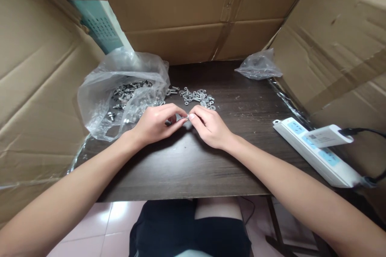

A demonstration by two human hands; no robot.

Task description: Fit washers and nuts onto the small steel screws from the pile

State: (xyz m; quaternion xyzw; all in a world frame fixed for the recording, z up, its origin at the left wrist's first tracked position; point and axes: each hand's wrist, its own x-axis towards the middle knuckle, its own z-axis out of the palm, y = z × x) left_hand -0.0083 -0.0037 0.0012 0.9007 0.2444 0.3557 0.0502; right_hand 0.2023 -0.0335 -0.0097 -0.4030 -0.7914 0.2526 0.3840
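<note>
Above the dark table, my left hand and my right hand meet fingertip to fingertip. Between them shows a small silver bolt, pinched by my left thumb and fingers. My right thumb and index finger close on a thin bright piece at the bolt's end, which looks like a washer seen edge-on; the fingertips hide most of it. Just beyond my hands lies a loose pile of bolts, nuts and washers. Left of it, a clear plastic bag lies open with many bolts inside.
Cardboard walls enclose the table at the back and both sides. A small clear bag lies at the back right. On the right, a white power strip carries a plugged-in white adapter with a black cable.
</note>
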